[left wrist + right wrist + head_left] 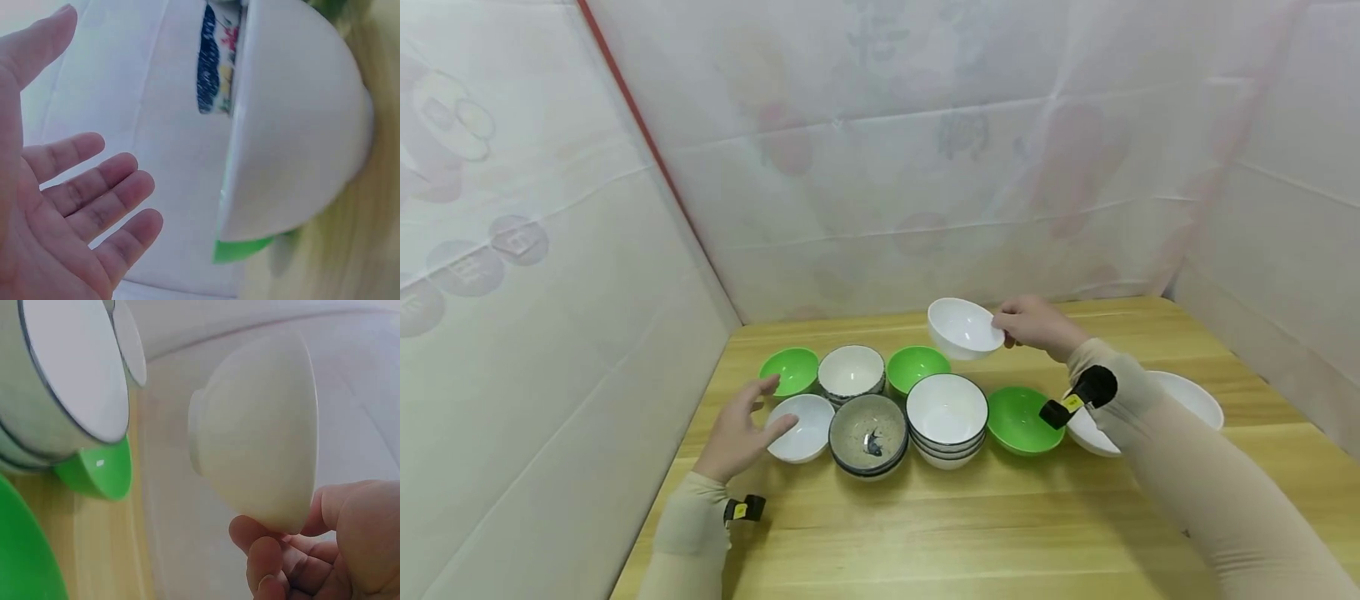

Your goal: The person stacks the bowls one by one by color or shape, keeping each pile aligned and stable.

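front table (925, 533) bare | bowl cluster (910, 400) blocks middle (packed rim to rim)

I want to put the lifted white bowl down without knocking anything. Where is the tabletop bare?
Bare wood lies along the table front, before the bowl rows, and at the back right behind the right hand holding the white bowl. The middle rows sit packed.

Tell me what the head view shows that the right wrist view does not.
Only the head view shows the open left hand beside a plain white bowl on the light wooden table, a grey bowl with a fish motif, and a large white bowl partly behind the right sleeve. Only the right wrist view shows the lifted bowl's underside and foot ring close up. Both show the right hand pinching the rim of a small white bowl in the air, green bowls and dark-rimmed white bowls.
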